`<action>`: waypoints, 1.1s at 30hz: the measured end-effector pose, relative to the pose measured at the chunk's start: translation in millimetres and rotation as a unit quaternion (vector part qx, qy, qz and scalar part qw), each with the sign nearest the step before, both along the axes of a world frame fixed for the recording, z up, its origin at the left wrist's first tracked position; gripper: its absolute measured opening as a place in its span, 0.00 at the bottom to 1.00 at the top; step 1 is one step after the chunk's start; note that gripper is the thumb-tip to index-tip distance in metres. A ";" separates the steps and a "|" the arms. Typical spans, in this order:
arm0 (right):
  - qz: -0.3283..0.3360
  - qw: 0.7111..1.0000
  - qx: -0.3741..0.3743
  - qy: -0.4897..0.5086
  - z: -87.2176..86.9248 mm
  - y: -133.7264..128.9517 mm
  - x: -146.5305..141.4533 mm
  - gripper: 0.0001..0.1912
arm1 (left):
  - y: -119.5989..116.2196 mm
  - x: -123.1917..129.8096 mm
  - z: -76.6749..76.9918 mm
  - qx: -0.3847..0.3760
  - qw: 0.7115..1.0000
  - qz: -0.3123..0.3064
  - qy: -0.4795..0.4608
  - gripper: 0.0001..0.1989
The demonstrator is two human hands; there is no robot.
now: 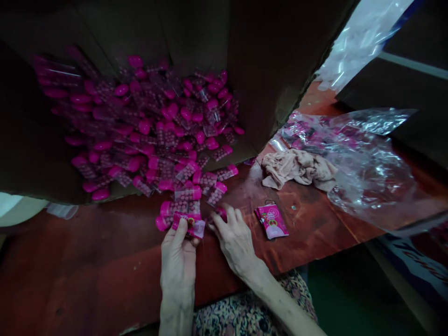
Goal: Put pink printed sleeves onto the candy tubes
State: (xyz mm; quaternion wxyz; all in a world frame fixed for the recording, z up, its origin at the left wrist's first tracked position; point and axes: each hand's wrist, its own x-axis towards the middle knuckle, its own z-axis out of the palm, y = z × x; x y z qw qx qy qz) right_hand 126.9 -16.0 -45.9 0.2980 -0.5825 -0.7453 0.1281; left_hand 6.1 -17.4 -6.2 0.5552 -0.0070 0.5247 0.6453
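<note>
My left hand [178, 261] pinches a small pink printed packet [191, 223] between thumb and fingers at the table's front. Just beyond it lie clear tubes of small pink balls with pink caps [175, 208]. To its right, my right hand [234, 235] curls its fingers round another pink-capped tube [221, 213], mostly hidden by the hand. A short stack of pink printed packets [272, 221] rests on the table to the right of that hand. Many more such tubes [168, 126] spill in a heap from a tipped cardboard box.
The dark cardboard box [255, 70] opens toward me on the red-brown table [87, 256]. At right lie a crumpled beige cloth [297, 169] and a clear plastic bag [371, 172] with pink pieces. A clear plastic piece [63, 211] sits at left, beside a pale round container [17, 210].
</note>
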 end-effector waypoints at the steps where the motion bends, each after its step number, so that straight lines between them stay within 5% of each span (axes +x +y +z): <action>1: 0.009 1.000 0.000 0.003 0.0 0.7 3.5 0.10 | 0.4 -1.8 -0.2 0.004 1.000 0.004 -0.002 0.09; 5: 0.021 1.000 0.001 0.016 1.7 -0.9 18.3 0.07 | 1.9 -3.7 -0.7 0.011 0.999 0.026 -0.021 0.07; 12: -0.140 0.987 -0.051 0.067 -3.5 -12.9 15.9 0.18 | 3.4 5.7 1.4 0.001 0.998 0.028 -0.053 0.03; 18: -0.124 0.931 -0.159 0.305 26.2 -22.8 16.7 0.12 | 5.3 11.0 1.6 0.005 0.999 0.027 -0.043 0.05; 23: -0.106 0.940 -0.077 0.316 43.6 -26.8 8.4 0.13 | 4.9 18.4 1.7 0.009 0.999 0.012 -0.036 0.08; 33: -0.100 0.965 0.101 0.220 38.3 -30.0 5.3 0.17 | 6.4 33.6 6.2 0.030 0.999 -0.005 -0.015 0.12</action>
